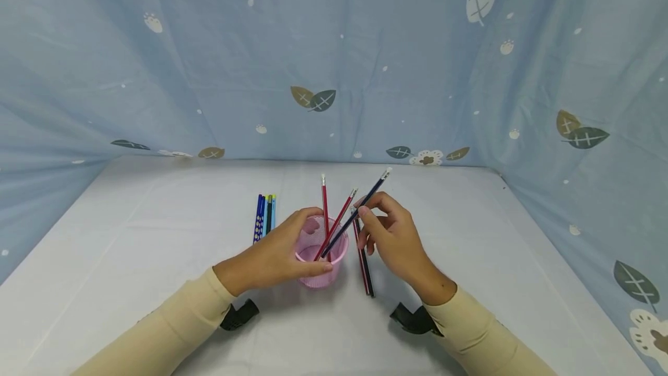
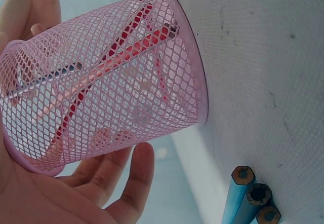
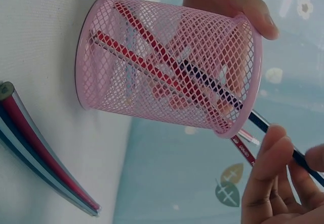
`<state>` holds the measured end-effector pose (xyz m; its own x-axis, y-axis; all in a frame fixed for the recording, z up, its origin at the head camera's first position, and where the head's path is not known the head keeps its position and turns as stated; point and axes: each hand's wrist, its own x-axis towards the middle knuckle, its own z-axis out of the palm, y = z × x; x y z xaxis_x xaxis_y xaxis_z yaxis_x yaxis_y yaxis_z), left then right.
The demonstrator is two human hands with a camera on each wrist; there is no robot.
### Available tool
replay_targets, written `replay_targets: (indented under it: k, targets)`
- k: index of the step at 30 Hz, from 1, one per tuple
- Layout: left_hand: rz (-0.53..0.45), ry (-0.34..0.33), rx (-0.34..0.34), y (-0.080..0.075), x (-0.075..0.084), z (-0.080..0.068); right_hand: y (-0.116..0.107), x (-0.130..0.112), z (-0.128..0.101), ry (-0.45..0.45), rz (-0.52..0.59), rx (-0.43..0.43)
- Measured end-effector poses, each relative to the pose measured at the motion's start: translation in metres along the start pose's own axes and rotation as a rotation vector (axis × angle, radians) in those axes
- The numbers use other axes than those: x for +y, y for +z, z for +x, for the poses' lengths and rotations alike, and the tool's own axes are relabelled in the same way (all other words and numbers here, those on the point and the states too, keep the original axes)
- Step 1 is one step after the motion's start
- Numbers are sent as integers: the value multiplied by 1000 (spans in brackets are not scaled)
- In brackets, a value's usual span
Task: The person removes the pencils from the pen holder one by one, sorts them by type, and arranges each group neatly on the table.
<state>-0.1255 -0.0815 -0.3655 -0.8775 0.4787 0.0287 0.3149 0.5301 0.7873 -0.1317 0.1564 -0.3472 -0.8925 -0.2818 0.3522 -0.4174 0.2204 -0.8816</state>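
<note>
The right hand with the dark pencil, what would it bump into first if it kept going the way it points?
Probably the pink mesh cup: the right hand pinches the dark blue pencil, whose lower end already slants into the cup. Depth is hard to judge.

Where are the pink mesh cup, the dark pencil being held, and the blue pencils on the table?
pink mesh cup [image 1: 319, 276], head view, lower wall.
dark pencil [image 1: 373, 187], head view, upper shaft.
blue pencils [image 1: 265, 216], head view, mid-bundle.

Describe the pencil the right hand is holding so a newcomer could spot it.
Find the pink mesh cup mid-table, gripped by the left hand. Three pencils lean out of it; the dark blue pencil is rightmost, pinched by the right hand. The others are red.
</note>
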Motion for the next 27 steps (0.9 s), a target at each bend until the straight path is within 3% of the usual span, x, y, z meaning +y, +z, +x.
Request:
replay_targets:
  k: [8,13,21,27]
  targets:
    - [14,0,4,1,-1,0,-2,-1,-1,-58,78,90]
    - [22,4,4,0,-1,0,-5,-2,-1,-113,120,112]
    - [5,-17,-1,0,-2,0,-9,-6,0,-99,147,144]
    - [-3,-17,-5,-1,-1,0,-12,-6,2,-157,193,173]
